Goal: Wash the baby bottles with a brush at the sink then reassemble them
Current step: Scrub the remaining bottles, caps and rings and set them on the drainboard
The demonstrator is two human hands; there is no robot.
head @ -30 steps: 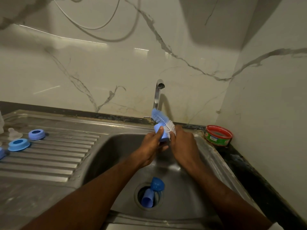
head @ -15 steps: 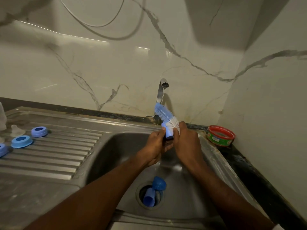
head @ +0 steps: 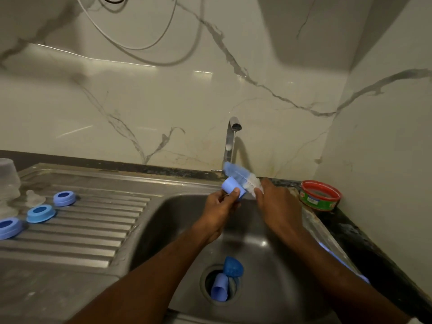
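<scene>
Blue plastic cap (head: pixel 233 186): held over the sink basin (head: pixel 177 220), just below the tap (head: pixel 231 136); the left hand (head: pixel 219 212) pinches it, thumb on its side.
Brush (head: pixel 240 176): blue-and-white bristle head lies against the cap's far side; the right hand (head: pixel 277 204) is curled around the brush below the bristles.
Grip: both hands are clamped, left on the cap, right on the brush.
Handling: the cap looks light, stiff and thin-walled; if wet, likely slippery, so a pinch across its wall with the open end facing the bristles seems safest. The bristles should flex easily.
Other parts: two more blue caps (head: pixel 225 280) sit in the drain (head: pixel 205 277); three blue collar rings (head: pixel 41 213) lie apart on the ribbed drainboard (head: pixel 93 230), with a clear teat (head: pixel 34 198) and a clear bottle (head: pixel 8 181) near them at the left edge.
Surface: stainless steel, probably slick.
Room: marbled wall panels meet in a corner; a red-rimmed tub (head: pixel 320 195) stands on the dark table right of the sink; cables hang above.
</scene>
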